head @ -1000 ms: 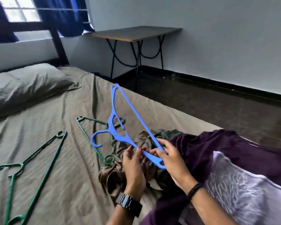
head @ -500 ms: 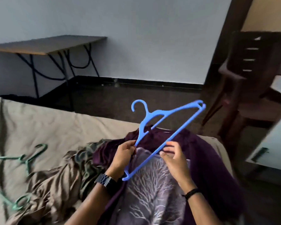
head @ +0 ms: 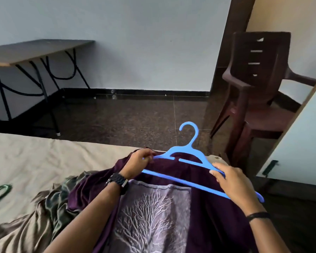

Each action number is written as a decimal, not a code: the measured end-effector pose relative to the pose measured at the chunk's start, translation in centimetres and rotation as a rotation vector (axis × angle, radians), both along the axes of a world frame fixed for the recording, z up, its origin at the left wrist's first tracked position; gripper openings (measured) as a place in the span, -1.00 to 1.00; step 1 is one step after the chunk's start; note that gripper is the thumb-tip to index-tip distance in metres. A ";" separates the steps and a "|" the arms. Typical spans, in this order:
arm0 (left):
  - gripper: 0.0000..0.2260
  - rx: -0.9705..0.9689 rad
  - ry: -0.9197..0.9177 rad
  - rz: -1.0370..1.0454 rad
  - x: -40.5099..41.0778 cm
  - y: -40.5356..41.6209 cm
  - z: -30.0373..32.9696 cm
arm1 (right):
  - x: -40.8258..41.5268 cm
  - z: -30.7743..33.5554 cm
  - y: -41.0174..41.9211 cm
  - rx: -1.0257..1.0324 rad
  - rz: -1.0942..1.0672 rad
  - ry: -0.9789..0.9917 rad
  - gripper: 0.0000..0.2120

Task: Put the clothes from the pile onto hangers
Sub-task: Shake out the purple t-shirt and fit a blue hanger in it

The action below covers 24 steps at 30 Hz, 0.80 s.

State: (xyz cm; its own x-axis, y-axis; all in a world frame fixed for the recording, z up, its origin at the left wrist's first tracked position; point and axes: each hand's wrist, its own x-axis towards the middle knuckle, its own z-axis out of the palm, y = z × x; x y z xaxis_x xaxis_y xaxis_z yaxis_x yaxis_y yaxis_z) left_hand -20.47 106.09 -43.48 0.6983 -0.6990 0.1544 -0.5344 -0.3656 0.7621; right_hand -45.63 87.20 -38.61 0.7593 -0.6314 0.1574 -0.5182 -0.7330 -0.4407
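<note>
Bedroom, lower frame: hanger (head: 188, 161) meets purple shirt (head: 204, 212).
Left hand (head: 137, 164) pinches hanger end and collar; right hand (head: 233, 181) grips the bar. Collar may slip off.

No legible text, label, brand, number or sign found; the purple cotton shirt (head: 204, 212), lower centre of the frame, carries only a pictorial white tree print.

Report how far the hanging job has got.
Done: nothing visibly hung. In hand: both hands, left hand and right hand, hold the blue plastic hanger over the purple tree-print shirt. Left: threading that shirt, then the crumpled olive-brown clothes.
</note>
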 end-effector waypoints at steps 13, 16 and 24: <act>-0.72 0.289 0.048 0.502 3.3 -3.0 -3.2 | 1.5 0.2 -2.3 0.099 -0.084 0.005 -0.72; -0.75 0.238 0.063 0.495 3.9 -2.9 -3.6 | 1.6 0.4 -3.2 0.157 -0.054 0.023 -0.75; -0.70 0.424 -0.042 0.393 3.8 -1.7 -3.3 | 2.2 1.4 -5.0 0.178 -0.002 0.064 -0.79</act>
State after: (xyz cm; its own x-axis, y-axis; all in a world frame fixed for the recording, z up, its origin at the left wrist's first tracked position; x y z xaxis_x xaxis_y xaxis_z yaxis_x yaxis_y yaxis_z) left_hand -16.62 104.43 -46.82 0.9173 -0.3950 -0.0495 -0.3230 -0.8113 0.4873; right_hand -43.43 82.17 -37.21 0.7628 -0.6466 -0.0057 -0.5510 -0.6453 -0.5291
